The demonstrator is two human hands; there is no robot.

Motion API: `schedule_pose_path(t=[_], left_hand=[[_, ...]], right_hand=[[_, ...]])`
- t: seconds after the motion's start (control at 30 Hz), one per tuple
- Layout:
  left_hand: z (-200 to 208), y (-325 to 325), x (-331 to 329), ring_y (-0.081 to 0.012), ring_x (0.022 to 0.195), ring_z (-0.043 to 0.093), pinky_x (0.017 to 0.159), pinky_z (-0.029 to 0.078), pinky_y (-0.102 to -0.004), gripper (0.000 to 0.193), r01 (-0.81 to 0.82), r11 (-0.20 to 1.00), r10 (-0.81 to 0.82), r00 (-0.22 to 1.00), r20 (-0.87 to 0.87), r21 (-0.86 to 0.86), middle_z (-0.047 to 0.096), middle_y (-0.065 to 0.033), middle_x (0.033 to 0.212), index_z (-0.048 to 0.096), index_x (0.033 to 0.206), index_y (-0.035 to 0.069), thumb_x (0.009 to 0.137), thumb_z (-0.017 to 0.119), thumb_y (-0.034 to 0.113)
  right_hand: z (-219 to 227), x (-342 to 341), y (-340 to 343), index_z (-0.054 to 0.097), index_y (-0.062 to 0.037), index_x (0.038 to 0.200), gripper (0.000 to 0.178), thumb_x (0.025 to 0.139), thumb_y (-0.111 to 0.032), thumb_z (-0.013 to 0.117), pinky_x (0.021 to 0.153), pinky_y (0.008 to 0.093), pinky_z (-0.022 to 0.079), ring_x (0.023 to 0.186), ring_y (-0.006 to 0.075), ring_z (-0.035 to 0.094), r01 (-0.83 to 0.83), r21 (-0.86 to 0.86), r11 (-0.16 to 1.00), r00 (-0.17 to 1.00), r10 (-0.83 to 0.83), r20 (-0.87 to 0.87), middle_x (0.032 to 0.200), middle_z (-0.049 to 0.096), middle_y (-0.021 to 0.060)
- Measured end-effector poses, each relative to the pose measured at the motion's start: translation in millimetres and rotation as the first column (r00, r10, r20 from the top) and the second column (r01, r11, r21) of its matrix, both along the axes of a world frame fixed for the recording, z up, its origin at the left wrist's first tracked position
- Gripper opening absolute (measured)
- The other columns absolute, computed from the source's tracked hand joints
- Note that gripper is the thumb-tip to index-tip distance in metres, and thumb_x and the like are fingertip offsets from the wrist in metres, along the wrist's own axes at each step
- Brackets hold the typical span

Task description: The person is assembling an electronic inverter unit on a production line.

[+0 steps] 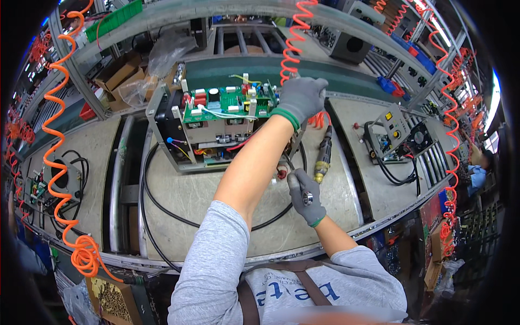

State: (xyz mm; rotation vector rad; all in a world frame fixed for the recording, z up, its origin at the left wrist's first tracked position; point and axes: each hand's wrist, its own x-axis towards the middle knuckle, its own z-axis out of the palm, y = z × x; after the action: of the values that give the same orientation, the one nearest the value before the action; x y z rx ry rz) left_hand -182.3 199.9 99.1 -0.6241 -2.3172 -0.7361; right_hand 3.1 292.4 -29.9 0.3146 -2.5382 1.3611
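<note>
An open metal chassis (187,157) stands on the bench, with a green circuit board (230,103) carrying several components on top. My left hand (302,98), in a grey glove, reaches to the chassis's upper right end. Its fingers are curled, and whatever they grip is hidden. Lower down, beside the chassis's right front corner, my gloved right hand (305,196) is closed around a wrench (307,199) whose shiny ring end shows at the fist. A black cable (157,203) loops over the bench around the chassis.
A yellow-and-black air screwdriver (324,154) lies right of my hands. Orange coiled hoses (57,114) hang at left, above and at right. Other partly built units stand on the left bench (89,162) and right bench (374,184). Behind runs a green conveyor belt (216,73).
</note>
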Motion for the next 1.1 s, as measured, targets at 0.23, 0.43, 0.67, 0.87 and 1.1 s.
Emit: schedule_pose_path(t=[0.23,0.43,0.67,0.87,1.1], left_hand=[[6,-2,11,-0.0281,0.083,0.067,0.073,0.052,-0.0422,0.022,-0.007,0.999,0.008,1.0,0.029,-0.037,0.07,-0.0087,0.089,0.068,0.101,0.021,0.085,0.054,0.029],[1,4,7,-0.0262,0.075,0.066,0.064,0.051,-0.0423,0.018,0.005,0.999,0.005,0.981,-0.193,0.049,0.068,-0.0049,0.079,0.068,0.095,0.022,0.079,0.06,0.024],[-6,-1,-1,-0.0271,0.072,0.066,0.06,0.05,-0.0421,0.019,-0.026,0.998,0.035,0.985,-0.171,0.055,0.068,-0.0034,0.077,0.068,0.096,0.023,0.08,0.059,0.026],[1,6,13,-0.0266,0.071,0.066,0.06,0.051,-0.0424,0.02,-0.002,1.0,0.004,0.988,-0.153,0.015,0.068,-0.0046,0.077,0.068,0.097,0.022,0.081,0.058,0.029],[-4,1,15,-0.0265,0.073,0.066,0.061,0.051,-0.0425,0.018,-0.014,1.0,0.012,0.987,-0.163,-0.014,0.068,-0.005,0.079,0.068,0.095,0.022,0.082,0.058,0.029]], right_hand=[[-9,4,-4,0.056,-0.009,0.095,0.011,0.093,-0.02,0.053,0.061,0.0443,0.046,0.074,0.0412,0.061,0.049,-0.015,0.999,0.998,-0.048,0.026,0.081,0.062,0.0206],[-12,4,-2,0.052,-0.0062,0.092,0.019,0.098,-0.023,0.047,0.05,0.0318,0.045,0.054,0.0161,0.057,0.028,-0.027,0.999,0.997,-0.03,-0.075,0.064,0.053,0.0064],[-21,10,-10,0.053,-0.0076,0.093,0.012,0.096,-0.019,0.049,0.053,0.0307,0.045,0.056,0.0158,0.055,0.08,-0.025,0.996,0.997,-0.08,0.007,0.066,0.054,0.0071],[-35,12,-4,0.056,-0.0073,0.094,0.009,0.093,-0.016,0.054,0.061,0.0363,0.048,0.07,0.0271,0.062,0.038,-0.058,0.998,0.99,-0.046,-0.13,0.079,0.06,0.013],[-33,15,-9,0.059,-0.0083,0.095,0.01,0.089,-0.016,0.058,0.064,0.0408,0.049,0.074,0.0335,0.063,0.095,0.015,0.995,0.954,-0.087,-0.286,0.086,0.061,0.0163]])
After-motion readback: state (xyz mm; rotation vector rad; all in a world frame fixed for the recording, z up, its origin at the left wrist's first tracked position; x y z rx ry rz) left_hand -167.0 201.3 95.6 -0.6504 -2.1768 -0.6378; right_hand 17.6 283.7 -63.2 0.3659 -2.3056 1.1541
